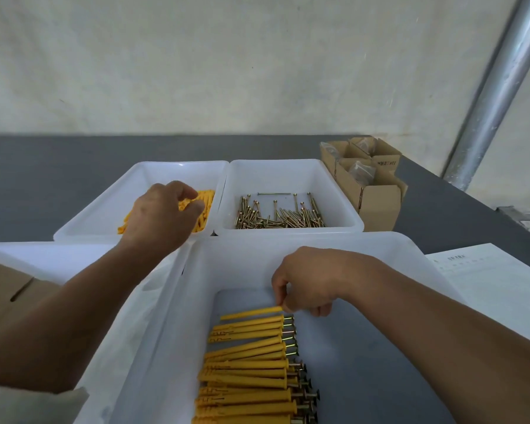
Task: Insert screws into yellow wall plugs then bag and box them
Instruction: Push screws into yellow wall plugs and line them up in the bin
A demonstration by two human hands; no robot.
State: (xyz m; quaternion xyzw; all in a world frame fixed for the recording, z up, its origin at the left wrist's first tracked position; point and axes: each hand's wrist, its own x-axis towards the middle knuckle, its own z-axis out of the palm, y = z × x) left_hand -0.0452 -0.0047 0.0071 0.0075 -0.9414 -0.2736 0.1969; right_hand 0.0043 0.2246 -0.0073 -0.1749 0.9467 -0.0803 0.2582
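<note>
Assembled yellow plugs (248, 371) in a row, brass screws (280, 217) piled

Right hand (309, 280) pinches a yellow plug (251, 313); left hand (161, 215) curls over loose plugs (205, 206).

A grey table (43, 179) against a pale wall carries four white plastic tubs set close together. At the far side, two smaller tubs sit side by side with rims touching: the left tub (110, 203) holds loose yellow wall plugs (205, 206), the right tub (288, 175) a heap of brass-coloured screws (276, 215). Nearer, a large tub (380, 270) contains plugs fitted with screws (248, 374), with another tub (58, 258) just beside it on the left. Open cardboard boxes (377, 203) stand clustered at the far right, and a printed sheet (496, 286) lies flat near the right edge.
</note>
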